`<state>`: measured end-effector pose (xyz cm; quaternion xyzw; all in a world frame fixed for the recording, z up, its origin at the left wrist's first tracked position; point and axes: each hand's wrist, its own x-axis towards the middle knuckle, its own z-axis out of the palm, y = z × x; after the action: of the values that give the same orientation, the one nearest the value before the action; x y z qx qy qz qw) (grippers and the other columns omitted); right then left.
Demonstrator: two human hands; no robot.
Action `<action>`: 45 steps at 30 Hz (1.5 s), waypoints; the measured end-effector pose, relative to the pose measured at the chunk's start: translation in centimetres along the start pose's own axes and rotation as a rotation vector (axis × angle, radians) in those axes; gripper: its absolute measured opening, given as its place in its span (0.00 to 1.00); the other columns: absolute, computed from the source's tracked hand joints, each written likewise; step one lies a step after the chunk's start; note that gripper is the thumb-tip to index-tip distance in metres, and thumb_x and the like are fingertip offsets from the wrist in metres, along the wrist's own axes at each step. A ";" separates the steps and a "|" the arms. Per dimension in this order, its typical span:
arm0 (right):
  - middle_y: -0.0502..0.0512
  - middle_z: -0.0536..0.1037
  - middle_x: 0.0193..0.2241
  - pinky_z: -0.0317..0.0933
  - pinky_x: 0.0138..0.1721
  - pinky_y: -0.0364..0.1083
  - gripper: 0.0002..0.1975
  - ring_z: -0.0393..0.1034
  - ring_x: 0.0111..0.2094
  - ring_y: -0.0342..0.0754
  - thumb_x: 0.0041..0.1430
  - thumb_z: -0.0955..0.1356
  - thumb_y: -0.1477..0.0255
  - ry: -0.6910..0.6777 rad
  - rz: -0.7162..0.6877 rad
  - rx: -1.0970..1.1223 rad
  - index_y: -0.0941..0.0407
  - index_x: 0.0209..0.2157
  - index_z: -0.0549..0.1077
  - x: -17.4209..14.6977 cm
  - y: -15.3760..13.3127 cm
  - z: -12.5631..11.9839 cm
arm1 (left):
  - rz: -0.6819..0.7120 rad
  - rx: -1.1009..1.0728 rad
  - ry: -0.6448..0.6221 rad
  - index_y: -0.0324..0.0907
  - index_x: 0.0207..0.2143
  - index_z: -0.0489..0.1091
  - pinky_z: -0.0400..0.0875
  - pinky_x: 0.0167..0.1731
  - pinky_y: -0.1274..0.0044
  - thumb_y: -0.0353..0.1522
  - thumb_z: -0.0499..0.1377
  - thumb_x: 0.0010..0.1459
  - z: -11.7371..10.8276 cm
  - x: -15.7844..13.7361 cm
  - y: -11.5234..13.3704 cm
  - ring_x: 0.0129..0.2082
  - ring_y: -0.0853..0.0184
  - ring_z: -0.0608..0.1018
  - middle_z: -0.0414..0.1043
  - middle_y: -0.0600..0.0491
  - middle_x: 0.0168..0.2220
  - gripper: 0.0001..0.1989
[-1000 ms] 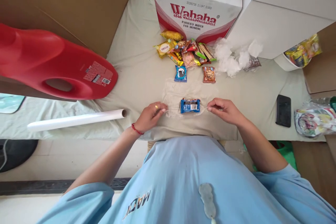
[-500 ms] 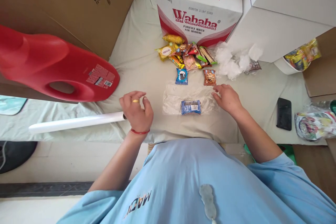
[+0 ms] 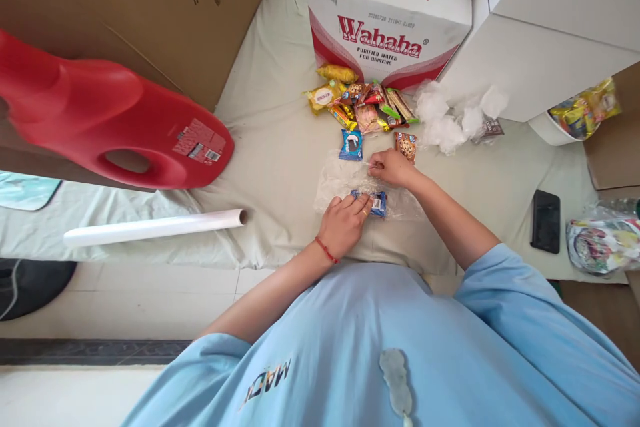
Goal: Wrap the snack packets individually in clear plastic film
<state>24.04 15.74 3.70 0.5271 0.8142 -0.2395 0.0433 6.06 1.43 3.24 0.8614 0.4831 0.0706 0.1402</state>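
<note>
My left hand (image 3: 345, 223) lies with fingers stretched out over the blue snack packet (image 3: 379, 203), covering its left part. Under that packet spreads a sheet of clear plastic film (image 3: 333, 180). My right hand (image 3: 393, 167) pinches the far edge of the film, thumb and fingers together. Just beyond the film lie a blue wrapped biscuit (image 3: 351, 145) and a brown cookie packet (image 3: 405, 145), the latter partly behind my right hand.
A pile of wrapped snacks (image 3: 367, 107) sits before the Wahaha carton (image 3: 385, 33). Crumpled clear plastic (image 3: 445, 123) lies right of it. On the left are a film roll (image 3: 155, 228) and a red jug (image 3: 165, 140). A phone (image 3: 545, 221) and a white bowl (image 3: 555, 130) are at right.
My left hand has moved right from beside the film roll onto the blue snack packet. My right hand has shifted left and closed on the film's far edge.
</note>
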 end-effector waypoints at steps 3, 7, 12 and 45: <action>0.61 0.80 0.41 0.61 0.53 0.51 0.11 0.71 0.46 0.56 0.63 0.70 0.68 0.058 -0.108 0.070 0.59 0.41 0.82 0.0 0.8 -0.7 | 0.006 -0.003 0.010 0.46 0.65 0.72 0.68 0.47 0.62 0.29 0.44 0.74 0.0 -0.3 -0.1 0.53 0.56 0.77 0.74 0.47 0.65 0.25; 0.61 0.76 0.43 0.60 0.46 0.47 0.11 0.70 0.41 0.51 0.66 0.68 0.69 0.095 -0.299 0.111 0.59 0.42 0.80 -2.3 0.2 -2.1 | 0.019 0.009 0.041 0.45 0.63 0.72 0.69 0.45 0.63 0.29 0.45 0.74 0.1 -0.3 0.0 0.52 0.56 0.77 0.74 0.47 0.64 0.24; 0.57 0.75 0.40 0.55 0.37 0.44 0.14 0.67 0.36 0.48 0.72 0.63 0.71 0.028 -0.463 0.007 0.55 0.52 0.78 -7.6 -2.2 -0.4 | 0.036 -0.053 0.130 0.45 0.60 0.75 0.72 0.44 0.65 0.28 0.48 0.73 1.8 -0.5 -0.9 0.47 0.58 0.79 0.81 0.45 0.53 0.21; 0.61 0.73 0.42 0.65 0.49 0.53 0.11 0.64 0.44 0.54 0.69 0.65 0.73 0.139 -0.467 0.136 0.57 0.40 0.81 -10.4 -3.3 4.6 | -0.498 -1.050 0.216 0.41 0.42 0.76 0.78 0.44 0.72 0.34 0.58 0.61 -2.2 0.6 0.0 0.40 0.65 0.82 0.81 0.49 0.43 0.10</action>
<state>24.90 3.88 4.12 0.3417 0.8970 -0.2602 -0.1049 5.79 2.32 5.34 0.5253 0.5826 0.3526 0.5102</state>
